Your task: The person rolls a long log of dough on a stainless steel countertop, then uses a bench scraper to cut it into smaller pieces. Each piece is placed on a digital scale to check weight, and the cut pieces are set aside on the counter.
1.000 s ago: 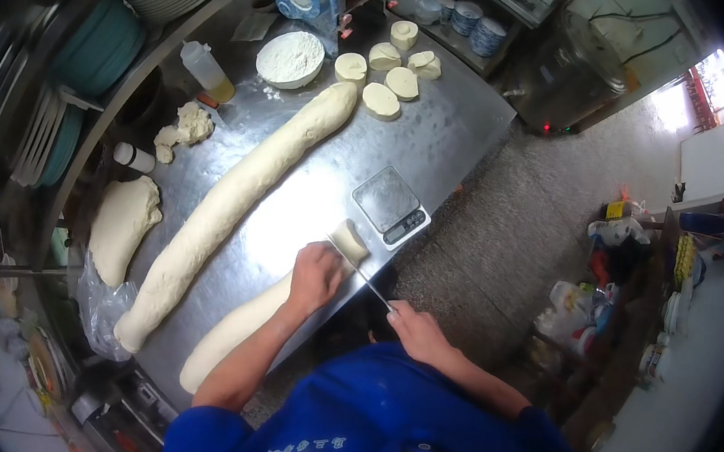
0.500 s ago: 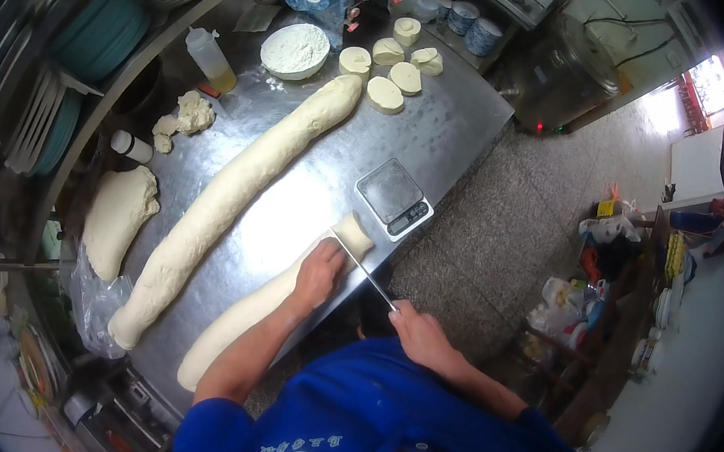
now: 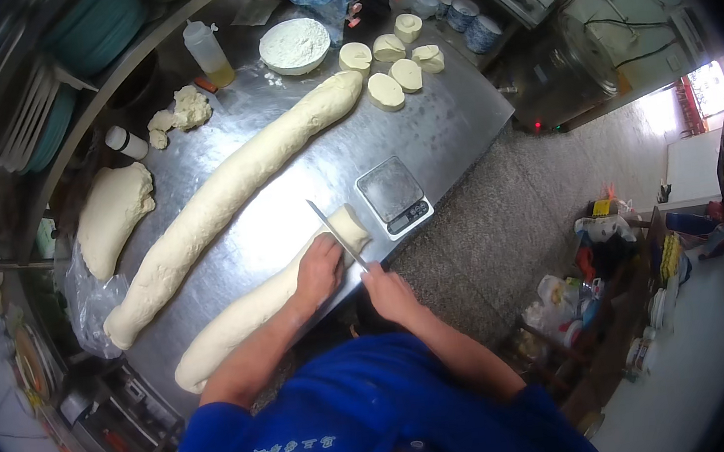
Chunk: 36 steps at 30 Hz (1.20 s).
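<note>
A near roll of dough [image 3: 243,322] lies along the front edge of the steel table. My left hand [image 3: 320,268] presses down on it, fingers curled over the dough close to its right end. In my right hand [image 3: 390,292] is the handle of a long thin knife [image 3: 326,222], closed in my fingers. Its blade crosses the roll just right of my left fingers, with the tip reaching past the far side. Right of the blade sits a short end piece of dough [image 3: 348,225]. How deep the blade has cut cannot be made out.
A digital scale [image 3: 392,194] stands beside the end piece. Behind lies a longer dough roll [image 3: 238,195], with several cut dough pieces [image 3: 385,92] at its far end. A flour bowl [image 3: 294,48], a squeeze bottle [image 3: 208,54] and a dough slab [image 3: 114,220] are farther back and left.
My right hand has moved forward and left, pushing the knife across the dough so its tip sticks out farther beyond the roll. My left hand stays nearly in place.
</note>
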Each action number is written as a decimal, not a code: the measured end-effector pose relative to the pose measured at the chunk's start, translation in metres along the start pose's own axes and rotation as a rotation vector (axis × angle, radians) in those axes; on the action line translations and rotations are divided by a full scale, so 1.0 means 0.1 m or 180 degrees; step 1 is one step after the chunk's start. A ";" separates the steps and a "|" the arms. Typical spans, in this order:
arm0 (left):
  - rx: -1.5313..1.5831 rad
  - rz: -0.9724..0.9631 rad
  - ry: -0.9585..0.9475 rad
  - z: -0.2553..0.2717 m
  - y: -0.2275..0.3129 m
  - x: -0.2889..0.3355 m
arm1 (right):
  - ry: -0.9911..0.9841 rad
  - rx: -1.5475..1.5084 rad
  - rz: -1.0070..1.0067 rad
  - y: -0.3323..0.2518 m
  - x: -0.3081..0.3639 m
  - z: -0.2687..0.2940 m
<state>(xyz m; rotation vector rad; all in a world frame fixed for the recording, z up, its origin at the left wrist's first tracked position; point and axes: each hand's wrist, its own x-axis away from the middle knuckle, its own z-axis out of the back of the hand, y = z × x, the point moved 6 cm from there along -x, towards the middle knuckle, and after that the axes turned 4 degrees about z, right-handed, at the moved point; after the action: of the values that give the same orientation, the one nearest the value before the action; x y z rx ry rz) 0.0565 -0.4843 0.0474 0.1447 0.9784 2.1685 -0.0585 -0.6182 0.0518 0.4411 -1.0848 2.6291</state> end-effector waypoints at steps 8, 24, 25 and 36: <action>0.0333 0.0331 0.0178 -0.04 -0.14 -0.01 | 0.0084 -0.0571 0.0049 0.21 -0.33 -0.05; 0.0168 0.1425 -0.1270 -0.37 -0.10 -1.48 | 0.1692 -0.2725 -0.0584 0.80 0.99 1.27; 0.0032 0.1510 -0.1334 -0.47 -0.06 -1.64 | 0.1695 -0.2796 -0.0628 0.83 0.98 1.28; -0.0140 0.1468 -0.0893 -0.58 -0.34 -1.60 | 0.1752 -0.2907 -0.0599 0.89 0.98 1.34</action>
<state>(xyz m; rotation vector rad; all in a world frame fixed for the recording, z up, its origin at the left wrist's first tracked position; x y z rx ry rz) 0.1696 -0.6116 0.0126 0.6929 0.7888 2.4895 -0.1564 -0.7633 0.1225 -0.3373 -1.7184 1.6561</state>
